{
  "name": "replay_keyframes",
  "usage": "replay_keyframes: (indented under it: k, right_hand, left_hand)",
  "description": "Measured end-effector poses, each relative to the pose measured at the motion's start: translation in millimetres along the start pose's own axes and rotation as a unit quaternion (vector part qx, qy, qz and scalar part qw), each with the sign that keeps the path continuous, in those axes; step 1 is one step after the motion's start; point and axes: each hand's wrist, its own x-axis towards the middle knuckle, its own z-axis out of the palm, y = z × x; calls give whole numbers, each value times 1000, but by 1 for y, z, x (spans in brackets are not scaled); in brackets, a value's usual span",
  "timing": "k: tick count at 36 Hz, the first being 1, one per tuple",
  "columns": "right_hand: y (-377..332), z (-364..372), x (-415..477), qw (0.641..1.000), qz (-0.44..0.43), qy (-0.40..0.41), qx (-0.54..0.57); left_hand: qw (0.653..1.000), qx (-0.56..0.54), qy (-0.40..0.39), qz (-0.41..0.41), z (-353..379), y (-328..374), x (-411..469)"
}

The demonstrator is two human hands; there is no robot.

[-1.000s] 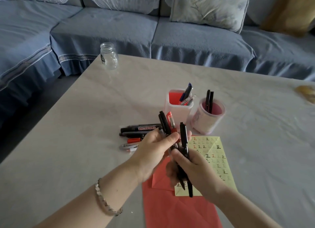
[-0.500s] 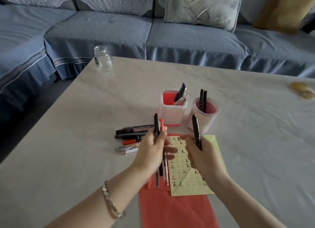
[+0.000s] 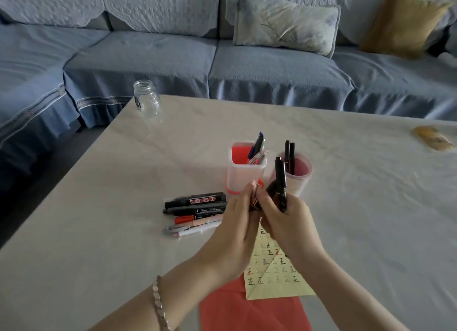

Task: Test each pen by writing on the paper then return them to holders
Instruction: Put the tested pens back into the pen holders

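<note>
The pale table (image 3: 99, 219) carries a glass jar (image 3: 146, 99) far left, a square holder (image 3: 246, 176) beside a round holder (image 3: 302, 180) mid-table, markers (image 3: 195, 208) left, red sheet (image 3: 247, 313) near.

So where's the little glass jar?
In the head view, the glass jar stands at the far left corner of the table, close to the sofa and well behind the markers lying on the table.

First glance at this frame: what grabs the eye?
The two hands meet at mid-table: the right hand grips a black pen upright, and the left hand pinches a blurred red pen. Beneath them lies yellow paper filled with rows of test characters, on a red sheet. Behind stand a square holder and a round holder, with loose markers lying to the left.
</note>
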Motion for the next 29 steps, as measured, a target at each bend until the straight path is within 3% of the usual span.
replay_keyframes:
  k: [4,8,14,20,23,27,29]
  right_hand:
    - [2,2,3,1000,-9,15,8]
    - [0,-9,11,997,-46,52,20]
    - [-23,-44,56,971,-169,143,90]
    - [-23,-52,100,951,-217,212,49]
    - [-6,-44,114,966,-181,184,18]
    - [16,-38,118,984,-112,137,-1]
    - [20,-38,118,986,-104,132,-8]
  left_hand:
    - [993,-104,62,-3,4,9,8]
    - [980,-111,164,-30,1,9,24]
    - [958,-34,248,142,-31,27,79]
    - [940,-25,283,189,-36,36,128]
    - [953,-20,264,149,-29,27,138]
    - [984,-42,171,5,-26,4,136]
    - [990,6,139,-28,-29,-11,134]
